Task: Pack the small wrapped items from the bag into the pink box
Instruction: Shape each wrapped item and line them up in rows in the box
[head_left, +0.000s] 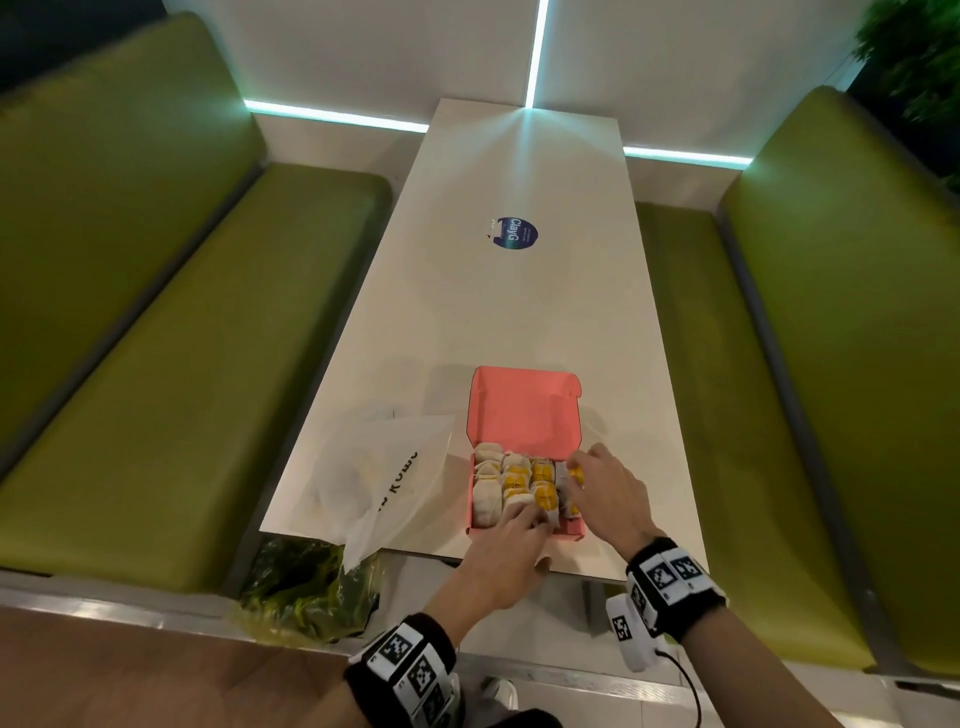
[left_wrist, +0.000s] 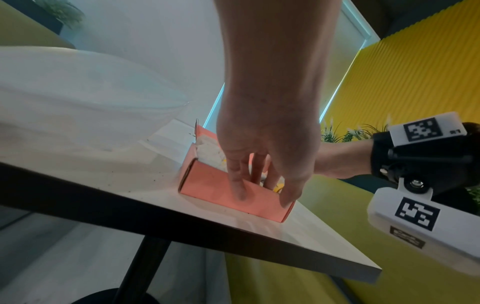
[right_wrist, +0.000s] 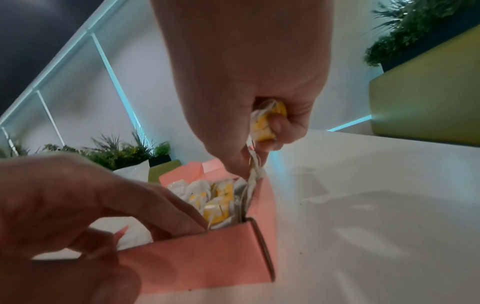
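The pink box (head_left: 524, 410) lies open near the table's front edge, lid standing back, filled with several small white-wrapped yellow items (head_left: 519, 483). My right hand (head_left: 597, 488) hovers over the box's right side and pinches one yellow wrapped item (right_wrist: 267, 121) in curled fingers, its wrapper trailing down into the box (right_wrist: 207, 259). My left hand (head_left: 514, 535) rests on the box's near wall, thumb on the outside of the front wall (left_wrist: 218, 191), straight fingers (left_wrist: 259, 166) reaching inside onto the packed items. The white plastic bag (head_left: 384, 478) lies just left of the box.
The long white table (head_left: 498, 312) has a blue round sticker (head_left: 514, 234) further back. Green benches (head_left: 171, 364) flank both sides. A dark green plastic bag (head_left: 306, 587) sits on the bench below the table's near left corner.
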